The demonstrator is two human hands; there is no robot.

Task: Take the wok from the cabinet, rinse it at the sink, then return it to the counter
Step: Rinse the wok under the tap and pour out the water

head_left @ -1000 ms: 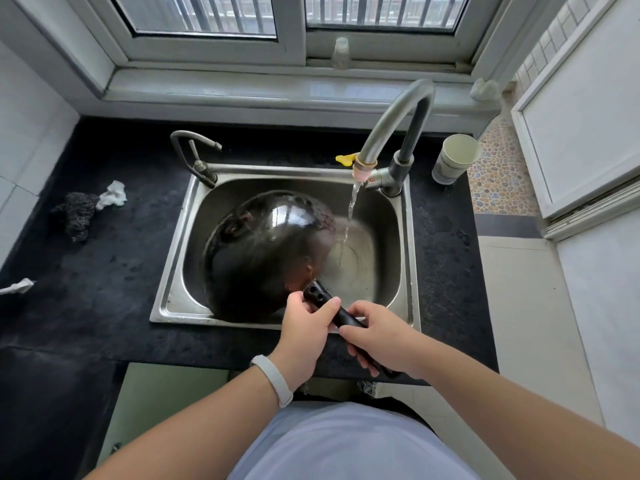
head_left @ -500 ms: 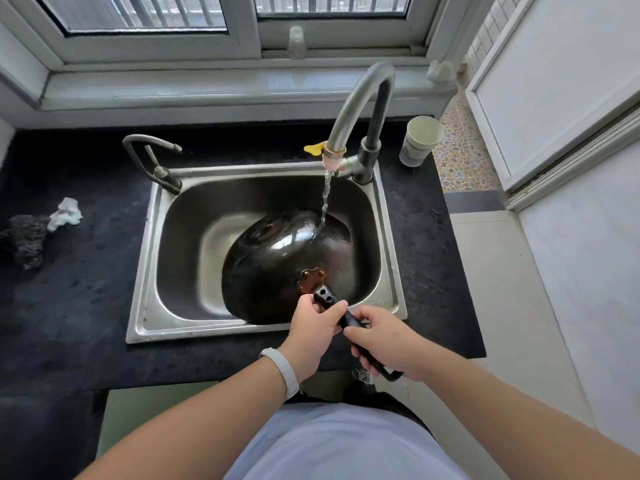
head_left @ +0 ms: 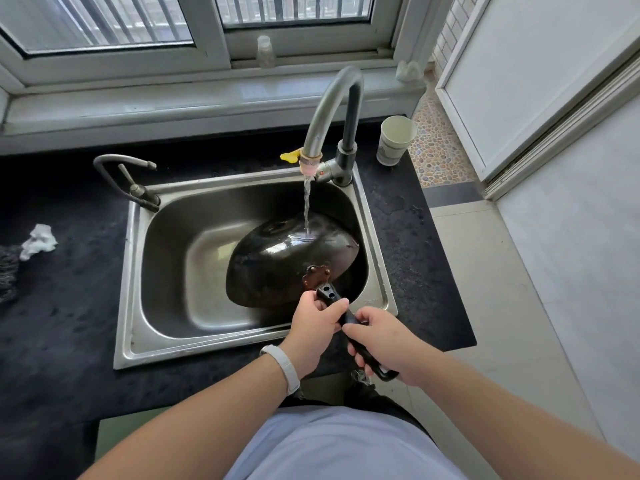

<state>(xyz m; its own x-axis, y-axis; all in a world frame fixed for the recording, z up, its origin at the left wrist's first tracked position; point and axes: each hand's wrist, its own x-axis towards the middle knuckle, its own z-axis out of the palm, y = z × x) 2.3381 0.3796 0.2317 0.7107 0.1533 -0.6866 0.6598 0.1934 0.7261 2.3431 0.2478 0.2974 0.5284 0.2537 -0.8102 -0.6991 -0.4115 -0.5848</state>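
Head view shows you mid-rinse: the wok [head_left: 287,258] lies tilted in the right half of the sink [head_left: 128,306], dark underside up, and the stream from the faucet [head_left: 332,109] lands on that outer shell. Your left hand [head_left: 313,327] curls round the handle [head_left: 327,292] close to the rivet plate; your right hand [head_left: 384,337] grips it nearer the loop end. The bowl's hollow faces away, so it may be unrinsed. Next, probably, roll the handle to bring the hollow under the water, then lift the wok to the counter [head_left: 62,323].
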